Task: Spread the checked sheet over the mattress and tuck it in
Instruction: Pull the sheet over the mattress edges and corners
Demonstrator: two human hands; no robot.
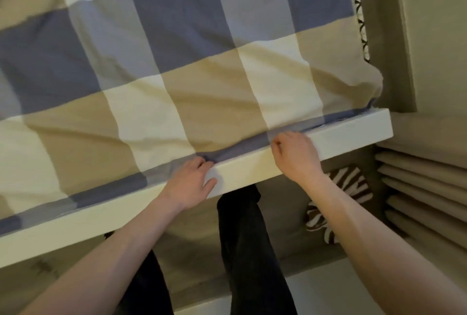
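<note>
1. checked sheet [177,74] lies spread over the bed in blue, tan and white squares, wrinkled near the front. the mattress underneath is fully covered.
2. the sheet's front edge runs along the white bed rail [353,132]. its blue band sits bunched in the seam between the bed top and the rail.
3. your left hand [192,183] is on the rail. its fingers are bent down into that seam on the blue fold and the thumb is spread on the rail's outer face. the fingertips are hidden, so i can't tell if they pinch the cloth or just press it.
4. your right hand [295,155] is further right on the rail top, with fingers and thumb curled and pinching the sheet's blue edge.
5. near the right corner the sheet edge lies loose on the rail.
6. a stitched strip [358,11] with black criss-cross shows just beside the sheet's right side.
7. your legs in black trousers [247,239] stand below the rail, with a zebra-striped item [351,183] on the floor beside them.
</note>
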